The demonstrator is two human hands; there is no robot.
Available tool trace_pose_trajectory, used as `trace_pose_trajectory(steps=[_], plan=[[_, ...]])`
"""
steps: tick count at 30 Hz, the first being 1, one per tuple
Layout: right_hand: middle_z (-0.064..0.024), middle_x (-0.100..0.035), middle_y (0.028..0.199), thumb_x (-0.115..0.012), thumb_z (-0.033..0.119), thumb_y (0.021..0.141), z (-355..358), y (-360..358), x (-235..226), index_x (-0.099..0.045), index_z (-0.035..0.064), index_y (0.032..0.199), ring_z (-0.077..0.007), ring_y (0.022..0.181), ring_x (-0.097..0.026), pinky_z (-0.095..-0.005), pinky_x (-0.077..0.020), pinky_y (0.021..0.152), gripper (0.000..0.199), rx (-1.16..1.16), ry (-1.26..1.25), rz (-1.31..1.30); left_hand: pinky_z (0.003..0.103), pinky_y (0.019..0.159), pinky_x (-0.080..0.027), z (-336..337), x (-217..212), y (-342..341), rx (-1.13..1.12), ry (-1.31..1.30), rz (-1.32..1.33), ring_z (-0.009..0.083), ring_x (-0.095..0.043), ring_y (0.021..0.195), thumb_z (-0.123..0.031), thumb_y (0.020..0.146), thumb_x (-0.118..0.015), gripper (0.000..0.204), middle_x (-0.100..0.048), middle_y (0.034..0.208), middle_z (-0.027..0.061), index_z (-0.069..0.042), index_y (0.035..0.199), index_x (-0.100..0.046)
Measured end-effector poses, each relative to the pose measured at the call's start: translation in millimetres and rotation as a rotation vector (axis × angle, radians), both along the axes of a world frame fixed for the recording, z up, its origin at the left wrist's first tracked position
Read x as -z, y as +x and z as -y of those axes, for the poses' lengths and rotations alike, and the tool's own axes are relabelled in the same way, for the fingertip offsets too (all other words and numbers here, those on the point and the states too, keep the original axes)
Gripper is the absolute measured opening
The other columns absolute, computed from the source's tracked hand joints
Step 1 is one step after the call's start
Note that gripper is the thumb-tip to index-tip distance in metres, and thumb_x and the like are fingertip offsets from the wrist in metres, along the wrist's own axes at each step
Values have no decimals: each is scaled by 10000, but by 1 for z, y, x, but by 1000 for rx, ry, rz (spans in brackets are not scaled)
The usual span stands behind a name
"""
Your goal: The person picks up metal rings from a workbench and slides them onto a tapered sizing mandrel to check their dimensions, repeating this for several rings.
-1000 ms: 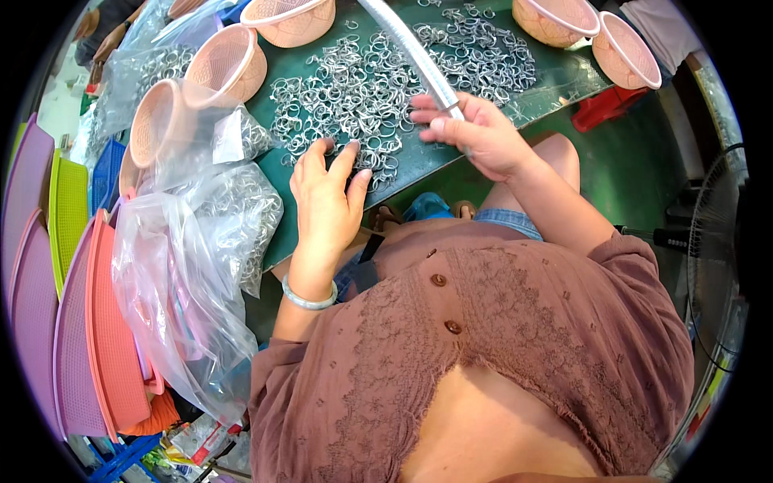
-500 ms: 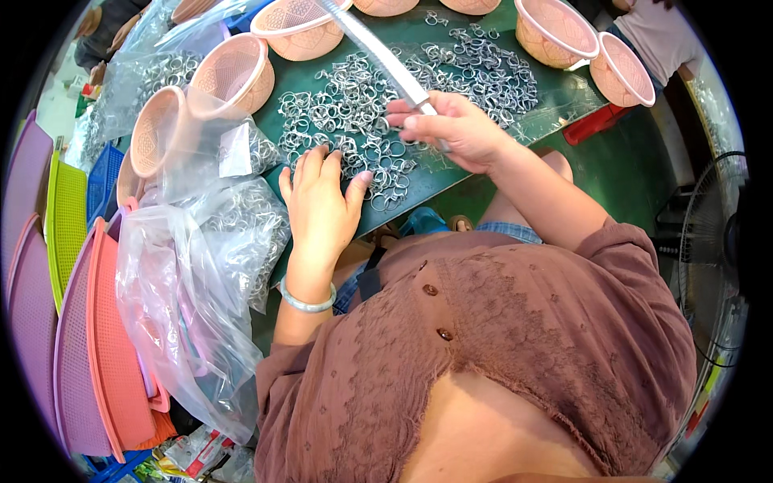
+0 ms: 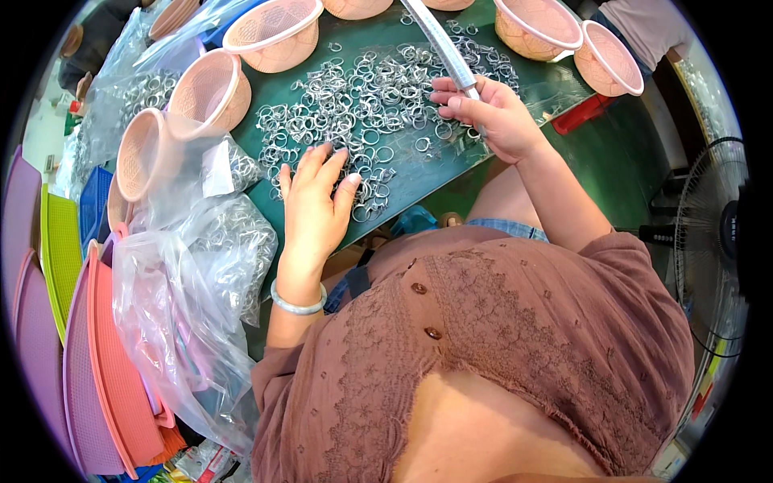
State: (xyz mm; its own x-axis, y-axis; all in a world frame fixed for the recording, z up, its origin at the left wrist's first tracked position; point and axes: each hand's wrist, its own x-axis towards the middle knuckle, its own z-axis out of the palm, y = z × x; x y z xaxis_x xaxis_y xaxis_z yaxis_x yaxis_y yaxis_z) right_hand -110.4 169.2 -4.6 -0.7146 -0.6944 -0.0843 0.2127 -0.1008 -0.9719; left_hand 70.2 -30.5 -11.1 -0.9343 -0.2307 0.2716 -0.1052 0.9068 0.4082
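A loose pile of silver-coloured metal rings (image 3: 362,105) is spread over the green tabletop (image 3: 419,181). My left hand (image 3: 314,205) lies palm down at the pile's near left edge, fingers spread and fingertips touching rings. Between thumb and fingers, my right hand (image 3: 509,125) holds a tapered metal ring sizing stick (image 3: 441,44) with marks along it. The stick slants up and away to the left over the pile, its far tip cut off by the picture's top. I cannot make out any ring on the stick.
Pink mesh baskets (image 3: 211,90) line the table's left, far and right sides. Clear plastic bags (image 3: 233,241) of rings lie at the left, beside stacked coloured baskets (image 3: 121,362). A fan (image 3: 708,233) stands at the right. Another person (image 3: 644,24) is beyond the table.
My right hand has moved right with the sizing stick, away from my left hand. More rings show between them. My left hand stays on the rings while the whole view shifts slightly.
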Motion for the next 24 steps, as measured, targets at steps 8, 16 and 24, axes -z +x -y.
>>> trace_pose_trajectory(steps=[8, 16, 24], plan=[[-130, -548, 1114, -553, 70, 836, -6, -1, -2, -504, -46, 1104, -178, 984, -562, -294, -455, 856, 296, 10, -72, -74, 316, 748, -445, 27, 0, -3, -254, 109, -365, 243, -566, 807, -18, 779, -559, 116, -591, 835, 110, -13, 882, -612], [-77, -606, 914, -583, 90, 816, 4, 9, 1, -557, -17, 1027, -125, 827, -575, -250, -459, 760, 238, -107, -2, -100, 391, 798, -387, 23, 2, -16, -158, 0, -121, 293, -525, 868, -124, 720, -650, 216, -561, 891, 113, -61, 927, -646], [-52, -608, 835, -600, 78, 792, 6, 19, 3, -572, -8, 972, -85, 734, -555, -215, -451, 708, 201, -135, 12, -83, 400, 800, -378, 36, 4, -14, -193, 43, -30, 280, -526, 876, -95, 712, -648, 126, -576, 900, 88, -67, 833, -638]])
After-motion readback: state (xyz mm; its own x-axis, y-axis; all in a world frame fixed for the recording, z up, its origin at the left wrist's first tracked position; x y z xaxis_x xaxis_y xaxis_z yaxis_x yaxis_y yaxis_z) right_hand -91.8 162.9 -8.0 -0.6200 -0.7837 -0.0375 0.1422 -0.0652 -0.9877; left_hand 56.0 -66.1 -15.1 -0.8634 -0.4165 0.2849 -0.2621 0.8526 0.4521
